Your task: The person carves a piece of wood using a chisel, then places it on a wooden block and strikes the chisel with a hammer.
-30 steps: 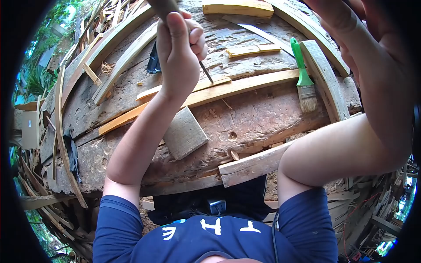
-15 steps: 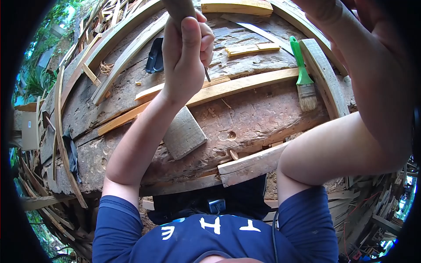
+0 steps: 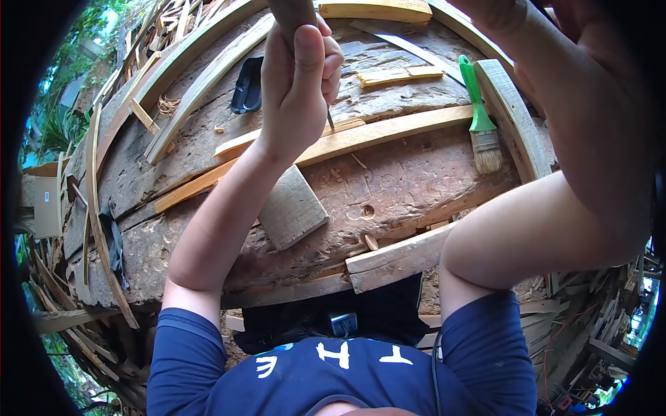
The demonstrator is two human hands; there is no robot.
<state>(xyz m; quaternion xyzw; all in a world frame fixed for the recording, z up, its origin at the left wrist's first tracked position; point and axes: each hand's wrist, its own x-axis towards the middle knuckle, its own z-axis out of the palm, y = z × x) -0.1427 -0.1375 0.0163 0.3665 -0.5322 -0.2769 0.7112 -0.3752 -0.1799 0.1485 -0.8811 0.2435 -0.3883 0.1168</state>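
My left hand (image 3: 305, 76) is closed around the thick handle of a chisel (image 3: 291, 12). Its thin metal blade comes out below the fist, with the tip at a narrow wooden strip (image 3: 347, 127). That strip lies against a longer yellowish batten (image 3: 402, 132) on the worn wooden bench. High at the upper right is my right hand (image 3: 534, 24), cut off by the frame edge and in shadow, so its fingers and anything in them are hidden. A green-handled paintbrush (image 3: 479, 114) lies below it, bristles toward me.
A square wooden block (image 3: 295, 208) rests near my left forearm. A black object (image 3: 247, 87) lies left of my fist. Curved wooden pieces (image 3: 208, 90) stretch along the bench's far left, and a grey board (image 3: 513, 121) lies beside the paintbrush. A cardboard box (image 3: 47, 206) stands at far left.
My left hand and the chisel have shifted slightly right. The raised right arm has moved only a little. The wood and paintbrush stay in place on the bench.
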